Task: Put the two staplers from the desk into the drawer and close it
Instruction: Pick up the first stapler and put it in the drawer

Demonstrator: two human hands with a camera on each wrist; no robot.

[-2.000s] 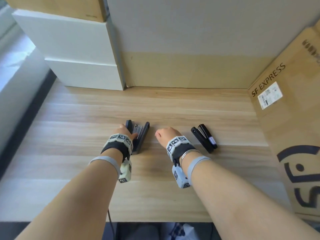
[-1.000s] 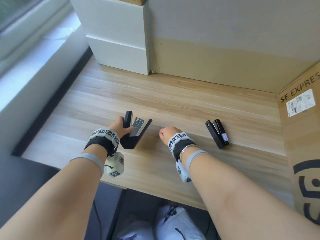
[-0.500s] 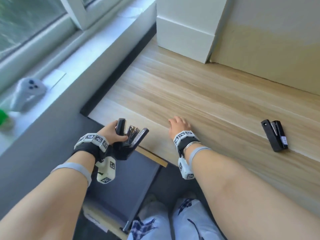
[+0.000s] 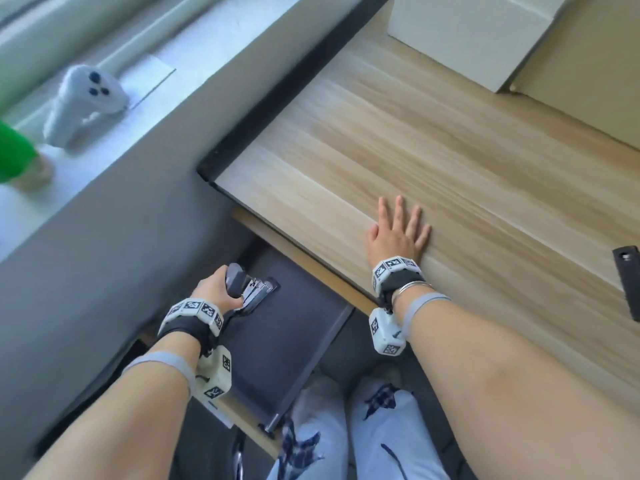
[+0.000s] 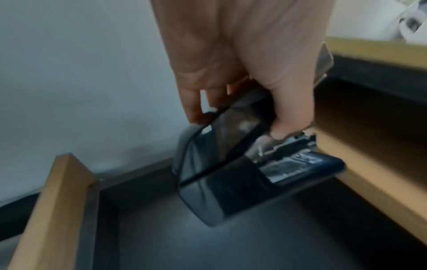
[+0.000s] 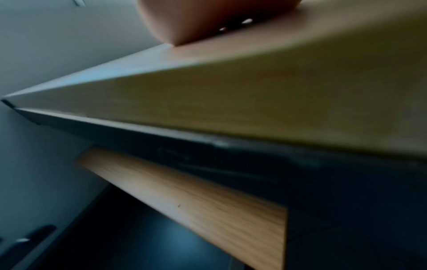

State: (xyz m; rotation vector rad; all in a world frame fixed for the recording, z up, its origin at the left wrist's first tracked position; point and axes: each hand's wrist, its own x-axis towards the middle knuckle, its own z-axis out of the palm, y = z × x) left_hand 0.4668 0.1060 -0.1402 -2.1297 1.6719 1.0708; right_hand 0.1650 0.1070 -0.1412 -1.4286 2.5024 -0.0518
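Head view: my left hand [image 4: 216, 293] has carried the first stapler [image 4: 250, 289] off the table [image 4: 433, 140] and down into the open drawer [image 4: 277, 344].

Fingers curled round the stapler, which hangs sprung open just above the dark drawer floor, not yet let go; nothing else shows inside. My right hand [image 4: 398, 233], which was a fist, lies flat, fingers spread, on the table edge. Second stapler [image 4: 628, 282] waits far right.

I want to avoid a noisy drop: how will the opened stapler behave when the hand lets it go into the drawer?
The stapler is hinged open, so it may flop or snap shut. Its hard casing and metal parts suggest a clatter on the drawer floor. The left hand grips only one end, so it may tip.
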